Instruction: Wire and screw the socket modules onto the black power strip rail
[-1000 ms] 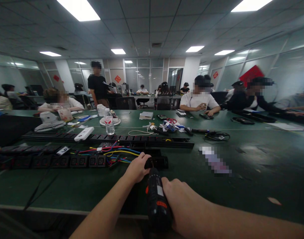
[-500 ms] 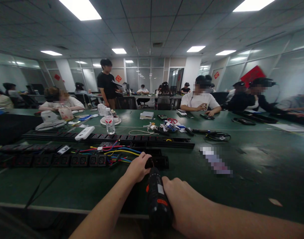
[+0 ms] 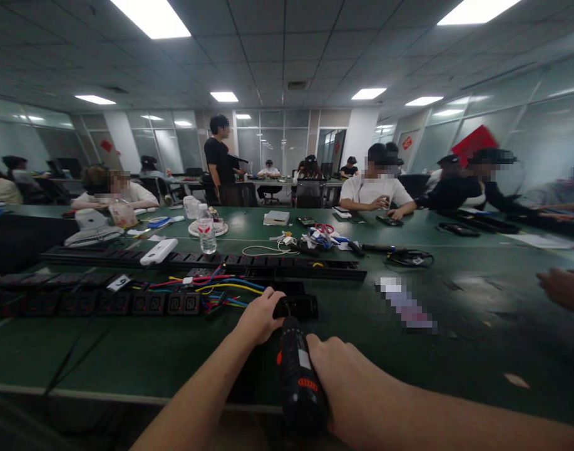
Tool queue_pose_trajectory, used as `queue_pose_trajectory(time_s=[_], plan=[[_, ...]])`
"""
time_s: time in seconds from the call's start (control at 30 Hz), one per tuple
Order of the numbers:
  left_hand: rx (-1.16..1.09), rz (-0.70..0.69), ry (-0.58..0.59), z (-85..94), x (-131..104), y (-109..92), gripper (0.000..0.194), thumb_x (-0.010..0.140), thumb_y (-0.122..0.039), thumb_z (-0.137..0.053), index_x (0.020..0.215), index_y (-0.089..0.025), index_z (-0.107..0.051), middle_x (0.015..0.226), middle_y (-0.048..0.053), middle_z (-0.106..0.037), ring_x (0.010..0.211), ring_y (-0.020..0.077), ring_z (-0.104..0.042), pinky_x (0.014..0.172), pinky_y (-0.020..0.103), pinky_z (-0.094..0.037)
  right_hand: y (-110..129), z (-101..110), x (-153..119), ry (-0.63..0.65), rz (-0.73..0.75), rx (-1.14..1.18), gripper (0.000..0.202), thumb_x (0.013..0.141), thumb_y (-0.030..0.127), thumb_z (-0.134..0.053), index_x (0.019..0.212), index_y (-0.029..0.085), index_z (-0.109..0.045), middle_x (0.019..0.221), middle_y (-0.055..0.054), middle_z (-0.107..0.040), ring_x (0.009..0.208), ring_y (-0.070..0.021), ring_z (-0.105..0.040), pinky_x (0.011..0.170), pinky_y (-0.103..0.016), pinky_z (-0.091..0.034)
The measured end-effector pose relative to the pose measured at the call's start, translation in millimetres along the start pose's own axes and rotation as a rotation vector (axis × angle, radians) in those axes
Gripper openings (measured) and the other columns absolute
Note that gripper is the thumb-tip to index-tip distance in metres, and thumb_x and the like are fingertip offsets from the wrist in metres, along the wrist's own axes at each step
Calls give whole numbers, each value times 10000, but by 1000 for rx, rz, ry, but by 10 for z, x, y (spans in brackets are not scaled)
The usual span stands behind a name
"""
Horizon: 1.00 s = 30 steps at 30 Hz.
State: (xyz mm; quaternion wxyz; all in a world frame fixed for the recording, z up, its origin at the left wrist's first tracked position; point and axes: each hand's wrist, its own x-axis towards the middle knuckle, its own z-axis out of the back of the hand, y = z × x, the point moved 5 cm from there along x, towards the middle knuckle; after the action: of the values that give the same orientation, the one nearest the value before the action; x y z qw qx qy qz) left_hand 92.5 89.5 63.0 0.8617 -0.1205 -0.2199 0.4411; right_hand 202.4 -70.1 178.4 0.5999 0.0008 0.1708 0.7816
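My right hand (image 3: 336,369) is wrapped round a black and orange cordless drill (image 3: 298,376), which points forward, away from me. The drill's bit meets a black plastic end piece (image 3: 308,307) of a power strip. My left hand (image 3: 264,313) grips the near left side of that end piece, its fingers closed on it. Left of my hand lies the black socket strip (image 3: 164,304), with a white number tag (image 3: 120,284) on top. Red, blue and yellow wires (image 3: 230,285) run loose between the strip and the end piece. Where exactly the bit touches is hard to make out.
Behind lies another long black power strip (image 3: 249,263), with a white box (image 3: 159,252) and a water bottle (image 3: 206,230) beside it. Scissors (image 3: 324,230) and cables sit farther back. Another person's hand (image 3: 566,289) reaches in at the right edge. Co-workers sit across the green table (image 3: 479,388).
Another person's hand has come into view at the right edge. The standing person at the back has moved right. My hands and the drill have stayed almost in place.
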Motion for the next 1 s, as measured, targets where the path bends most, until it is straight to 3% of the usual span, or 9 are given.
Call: queue_pose_trajectory(time_s=[1.0], plan=[[7, -2, -16, -4, -2, 4, 408, 837, -254, -660, 1214, -283, -507, 1165, 29, -516, 1007, 203, -609, 911, 283, -454, -8, -13, 7, 23, -1, -20, 438, 663, 149, -708, 1091, 113, -621, 981, -153, -705, 836, -337, -705, 682, -415, -544]])
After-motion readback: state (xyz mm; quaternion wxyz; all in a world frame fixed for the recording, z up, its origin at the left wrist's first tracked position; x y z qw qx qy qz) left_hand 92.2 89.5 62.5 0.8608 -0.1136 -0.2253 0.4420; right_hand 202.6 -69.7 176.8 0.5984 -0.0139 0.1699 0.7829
